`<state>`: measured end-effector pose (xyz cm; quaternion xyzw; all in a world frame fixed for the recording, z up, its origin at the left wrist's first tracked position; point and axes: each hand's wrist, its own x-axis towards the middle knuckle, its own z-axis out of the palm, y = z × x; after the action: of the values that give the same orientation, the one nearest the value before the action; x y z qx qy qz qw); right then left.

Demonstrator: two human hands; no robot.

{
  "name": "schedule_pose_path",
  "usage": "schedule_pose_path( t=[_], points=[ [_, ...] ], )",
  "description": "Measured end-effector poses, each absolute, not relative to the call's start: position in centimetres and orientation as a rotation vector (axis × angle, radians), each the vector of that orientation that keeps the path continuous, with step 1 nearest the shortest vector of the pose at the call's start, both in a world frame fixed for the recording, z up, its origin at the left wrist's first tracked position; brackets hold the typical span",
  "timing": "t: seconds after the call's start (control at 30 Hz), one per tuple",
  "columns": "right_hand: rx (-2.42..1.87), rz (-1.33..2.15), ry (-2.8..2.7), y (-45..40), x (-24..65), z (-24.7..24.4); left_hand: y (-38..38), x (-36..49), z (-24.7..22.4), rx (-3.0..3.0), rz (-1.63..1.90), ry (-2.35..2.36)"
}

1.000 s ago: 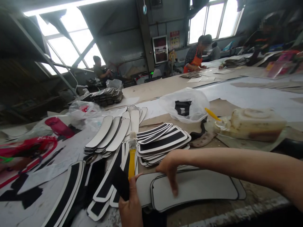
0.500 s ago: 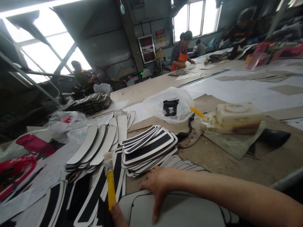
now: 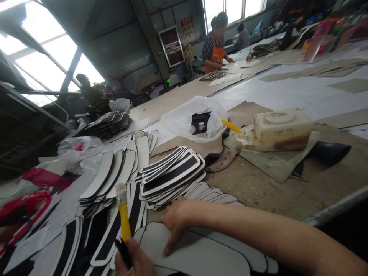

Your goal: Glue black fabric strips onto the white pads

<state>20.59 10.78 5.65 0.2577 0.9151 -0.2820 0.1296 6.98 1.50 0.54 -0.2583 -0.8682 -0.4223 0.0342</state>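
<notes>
My left hand (image 3: 136, 261), at the bottom, is closed round a yellow-handled brush (image 3: 124, 220) with pale bristles pointing up; something black also shows between its fingers. My right hand (image 3: 176, 222) reaches in from the right, fingers apart, thumb resting on a large pale grey rounded piece (image 3: 201, 251) that lies on similar ones. Just beyond its fingertips is a stack of curved white-edged pieces with black centres (image 3: 172, 176). More black-centred strips (image 3: 107, 241) lie beside the brush, and pale curved pieces (image 3: 99, 176) are piled behind them.
A stained plastic container (image 3: 283, 130) lies on its side, with a yellow handle (image 3: 231, 125) at its mouth. A clear plastic bag (image 3: 178, 119) sits at the table's middle. Red items (image 3: 28, 209) are at the left. A person in an orange apron (image 3: 217, 53) works across the table.
The view has shifted a little. My left hand has come further into view with the brush. The large pale piece is tilted differently, its right end lower, with my right hand still on it.
</notes>
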Motion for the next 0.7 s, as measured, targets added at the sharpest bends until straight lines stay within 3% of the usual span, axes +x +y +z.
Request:
schedule_pose_path(
  t=[0.23,0.47,0.7],
  points=[
    [0.885,-0.821,2.764,9.6,21.4,5.6,2.5,6.6,-0.8,-0.972,-1.333,-2.546],
    [1.292,-0.434,2.931,5.1,20.4,3.8,2.2,6.3,-1.6,-0.987,-1.346,-2.477],
    [1.090,-0.513,2.993,-1.7,24.3,-0.3,2.3,6.7,-2.4,-1.085,-1.278,-2.385]
  ],
)
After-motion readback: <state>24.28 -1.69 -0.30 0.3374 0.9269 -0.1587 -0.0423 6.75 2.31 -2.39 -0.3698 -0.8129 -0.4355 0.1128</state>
